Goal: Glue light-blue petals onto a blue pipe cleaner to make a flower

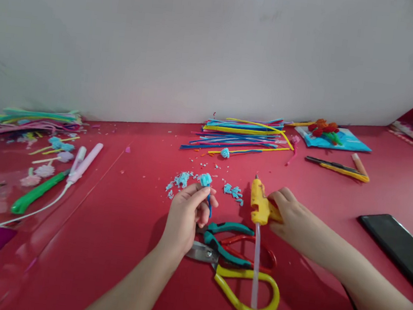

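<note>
Between the thumb and fingers of my left hand (187,212) is a pipe-cleaner flower (205,179) with a light-blue head up and a dark-blue stem below. My right hand (285,209) is closed round the handle of a yellow glue gun (260,201), its nozzle pointing away from me. A clear glue stick (256,270) sticks out of its back end. Below the hands lie yellow-handled scissors (246,291) and teal-handled pliers (228,242), with a red-handled tool (272,259) partly under them. Light-blue clippings (181,179) and short light-blue pieces (233,192) lie beside the flower.
Coloured pipe cleaners (242,134) lie along the white wall (203,50), a finished blue flower (225,152) before them. At right are a phone (401,247), a box cutter (337,168) and a blue packet (357,141). A green-handled tool (38,193) and pink corded tool (84,163) lie left.
</note>
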Demonstrator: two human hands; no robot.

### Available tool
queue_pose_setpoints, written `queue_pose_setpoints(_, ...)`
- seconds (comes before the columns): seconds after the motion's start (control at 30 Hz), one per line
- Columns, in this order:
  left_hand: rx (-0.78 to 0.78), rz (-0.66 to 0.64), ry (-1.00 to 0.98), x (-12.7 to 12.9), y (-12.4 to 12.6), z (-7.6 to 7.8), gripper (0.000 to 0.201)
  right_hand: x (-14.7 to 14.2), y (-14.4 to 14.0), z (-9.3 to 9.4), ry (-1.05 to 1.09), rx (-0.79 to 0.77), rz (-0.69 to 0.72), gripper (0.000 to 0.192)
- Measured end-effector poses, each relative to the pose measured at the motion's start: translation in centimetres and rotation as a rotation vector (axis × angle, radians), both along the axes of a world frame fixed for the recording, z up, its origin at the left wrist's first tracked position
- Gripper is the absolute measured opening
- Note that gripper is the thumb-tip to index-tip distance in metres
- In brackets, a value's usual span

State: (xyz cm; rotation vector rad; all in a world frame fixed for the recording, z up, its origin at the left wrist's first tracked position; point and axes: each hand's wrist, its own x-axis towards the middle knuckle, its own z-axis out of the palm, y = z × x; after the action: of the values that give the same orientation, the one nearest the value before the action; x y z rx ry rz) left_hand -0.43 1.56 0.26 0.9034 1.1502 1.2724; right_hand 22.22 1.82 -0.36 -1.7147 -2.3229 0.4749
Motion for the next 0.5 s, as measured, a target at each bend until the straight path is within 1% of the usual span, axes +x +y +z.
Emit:
queue_pose_setpoints(0.07, 0.018, 0.005, 0.003, -0.1, 0.0, 0.0, 0.015, 0.7, 0.1, -0.4, -0.081, -0.019, 0.031, 0.027)
queue_pose_setpoints(0.1, 0.027, 0.006, 0.001, -0.1, 0.0, 0.0, 0.014, 0.9, 0.1, -0.3, -0.126, -0.009, 0.046, 0.026)
queue_pose_setpoints(0.17, 0.038, 0.004, -0.008, -0.1, 0.0, 0.0, 0.014, 0.9, 0.0, 0.5, -0.218, 0.034, 0.064, 0.027)
queue_pose_setpoints(0.23, 0.040, -0.001, -0.019, 0.0, -0.1, -0.1, 0.014, 0.3, 0.3, 1.7, -0.259, 0.105, 0.083, 0.024)
queue_pose_setpoints(0.3, 0.038, -0.005, -0.030, 0.0, -0.1, -0.1, 0.013, -1.0, 0.9, 2.9, -0.255, 0.171, 0.150, 0.020)
queue_pose_setpoints(0.37, 0.036, -0.014, -0.037, 0.1, -0.2, -0.1, 0.014, -2.8, 1.9, 3.5, -0.252, 0.175, 0.229, 0.018)
queue_pose_setpoints(0.43, 0.034, -0.026, -0.037, 0.1, -0.2, -0.1, 0.016, -4.7, 2.9, 3.4, -0.256, 0.180, 0.285, 0.015)
queue_pose_setpoints(0.5, 0.029, -0.033, -0.036, 0.2, -0.2, -0.2, 0.018, -6.2, 4.0, 2.8, -0.262, 0.191, 0.304, 0.014)
